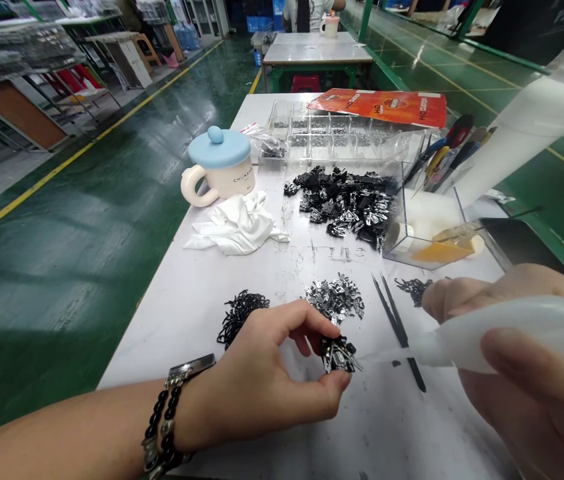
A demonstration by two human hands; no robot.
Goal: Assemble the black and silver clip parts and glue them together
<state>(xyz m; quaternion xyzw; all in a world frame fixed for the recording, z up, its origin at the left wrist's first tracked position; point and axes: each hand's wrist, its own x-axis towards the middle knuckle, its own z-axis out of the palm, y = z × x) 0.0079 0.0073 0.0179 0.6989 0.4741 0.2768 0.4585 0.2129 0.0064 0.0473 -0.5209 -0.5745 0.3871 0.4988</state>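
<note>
Several black-and-silver metal parts (337, 355) sit pinched between the thumb and fingers of my left hand (262, 373), while my right hand (527, 380) grips a white squeeze bottle (517, 331) aimed at them. A large black heap (342, 200) and smaller piles (239, 317) remain on the table (162, 360).

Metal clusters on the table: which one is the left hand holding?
The black-and-silver clump pinched in the left hand. It alone is held; the silver pile and black pile lie loose on the table.
</note>
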